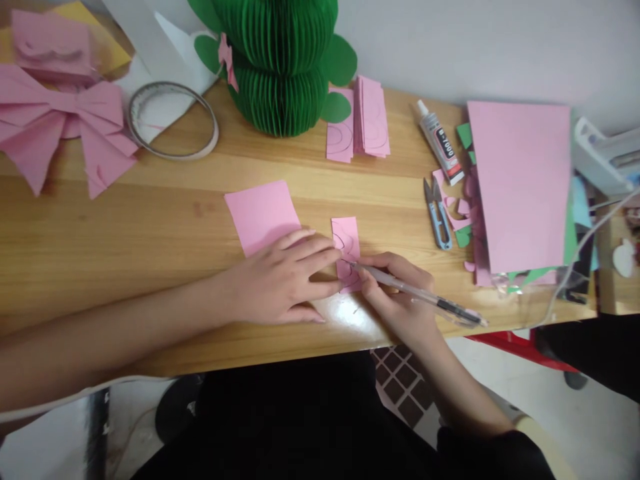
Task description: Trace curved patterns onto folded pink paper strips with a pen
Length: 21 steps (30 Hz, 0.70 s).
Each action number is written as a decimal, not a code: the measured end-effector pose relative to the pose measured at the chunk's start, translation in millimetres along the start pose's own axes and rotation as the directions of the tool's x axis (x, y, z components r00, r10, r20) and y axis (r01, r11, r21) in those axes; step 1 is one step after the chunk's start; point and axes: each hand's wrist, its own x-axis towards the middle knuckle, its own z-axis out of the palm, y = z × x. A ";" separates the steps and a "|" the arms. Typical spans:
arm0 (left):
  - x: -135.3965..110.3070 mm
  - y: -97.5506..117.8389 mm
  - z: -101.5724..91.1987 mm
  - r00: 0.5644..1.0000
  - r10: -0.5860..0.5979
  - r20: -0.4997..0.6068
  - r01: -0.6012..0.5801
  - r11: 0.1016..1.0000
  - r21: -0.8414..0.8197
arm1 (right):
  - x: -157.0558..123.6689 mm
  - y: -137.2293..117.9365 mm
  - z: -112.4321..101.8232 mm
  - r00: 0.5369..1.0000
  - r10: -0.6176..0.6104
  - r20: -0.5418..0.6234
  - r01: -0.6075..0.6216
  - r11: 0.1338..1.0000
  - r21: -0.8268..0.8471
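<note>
A narrow pink paper strip (351, 230) with curved dark lines drawn on it lies on the wooden table. My left hand (290, 277) rests flat with fingers spread, fingertips touching the strip's left edge. Under its upper fingers lies part of a pink paper square (265, 213). My right hand (400, 293) grips a clear-barrelled pen (425, 293), its tip at the strip's drawn lines. Farther back, a stack of pink paper pieces (373, 117) carries similar curved lines.
A green honeycomb paper figure (280, 93) stands at the back. Left are a tape roll (173, 157) and pink paper bow (60, 110). Right are a glue tube (443, 147), thread snips (438, 217), pink sheets (523, 190) and paper scraps. A white cable (575, 260) crosses the right side.
</note>
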 end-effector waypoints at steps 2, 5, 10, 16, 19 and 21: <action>-0.4 0.0 0.3 1.000 -0.007 0.000 0.007 1.000 -0.006 | 0.2 1.2 0.9 1.000 -0.013 0.006 0.013 1.000 0.014; -0.4 0.6 -0.2 1.000 -0.015 0.003 0.015 1.000 -0.017 | 1.5 2.8 2.6 0.999 -0.049 0.023 0.049 0.998 0.038; 0.2 1.2 -1.3 1.000 0.002 -0.027 -0.003 1.000 -0.028 | 5.0 3.1 3.9 0.992 -0.107 0.068 0.103 0.993 0.059; -0.4 1.1 0.9 1.000 -0.017 -0.009 0.017 1.000 -0.015 | 4.7 1.0 -0.3 0.999 0.003 0.051 -0.006 0.999 0.046; -0.4 1.1 0.7 1.000 -0.023 0.005 0.024 0.999 -0.026 | 4.2 -0.6 -3.4 0.998 0.052 0.031 -0.052 0.999 0.009; -0.1 1.3 -0.1 1.000 -0.021 0.002 0.021 0.999 -0.027 | 3.8 -1.7 -5.0 0.998 0.062 0.027 -0.061 0.998 -0.027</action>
